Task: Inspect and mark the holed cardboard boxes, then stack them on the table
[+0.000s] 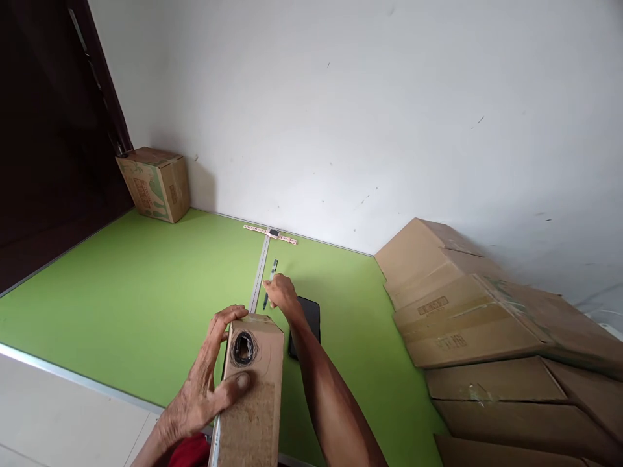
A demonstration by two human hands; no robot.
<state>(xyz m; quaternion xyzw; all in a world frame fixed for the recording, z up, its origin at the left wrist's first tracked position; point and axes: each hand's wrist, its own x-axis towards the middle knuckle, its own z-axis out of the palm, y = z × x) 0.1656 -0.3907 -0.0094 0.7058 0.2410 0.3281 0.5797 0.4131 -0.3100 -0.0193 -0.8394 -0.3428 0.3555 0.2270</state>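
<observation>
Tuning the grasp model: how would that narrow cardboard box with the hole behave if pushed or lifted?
Probably light: the left hand alone holds the cardboard box, with fingers and thumb spread. It looks long and narrow, so a side push may tip it. The ragged hole hints at thin walls that could dent.

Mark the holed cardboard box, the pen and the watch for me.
holed cardboard box (256, 395), head view, front face below the hole.
pen (274, 265), head view, its upper end.
watch (273, 232), head view, its dark face.
</observation>
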